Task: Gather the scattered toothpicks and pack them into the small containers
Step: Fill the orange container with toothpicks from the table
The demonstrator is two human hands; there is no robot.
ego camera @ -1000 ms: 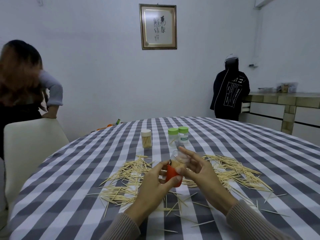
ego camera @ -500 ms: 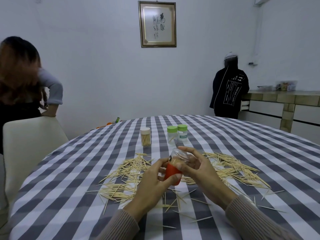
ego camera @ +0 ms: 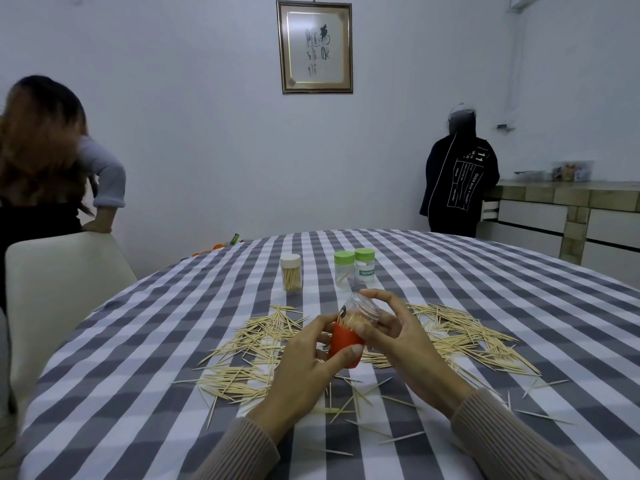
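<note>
My left hand (ego camera: 304,362) grips the red base (ego camera: 343,344) of a small toothpick container held tilted above the table. Toothpick tips show at its top. My right hand (ego camera: 394,337) holds the container's clear cap (ego camera: 363,306), which sits over those tips. Loose toothpicks (ego camera: 249,341) lie scattered on the checked tablecloth (ego camera: 138,375) to the left, and a second spread of toothpicks (ego camera: 467,334) lies to the right. Farther back stand a white-lidded jar (ego camera: 291,271) full of toothpicks and two green-lidded jars (ego camera: 353,268).
A white chair (ego camera: 55,271) stands at the table's left edge, with a person (ego camera: 45,161) behind it. Another person in a black jacket (ego camera: 457,178) stands at a counter (ego camera: 571,202) at the back right. Stray toothpicks (ego camera: 374,410) lie near the front edge.
Both hands have lifted the container slightly, and the clear cap has come down over the toothpick tips. The person on the left has shifted a little.
</note>
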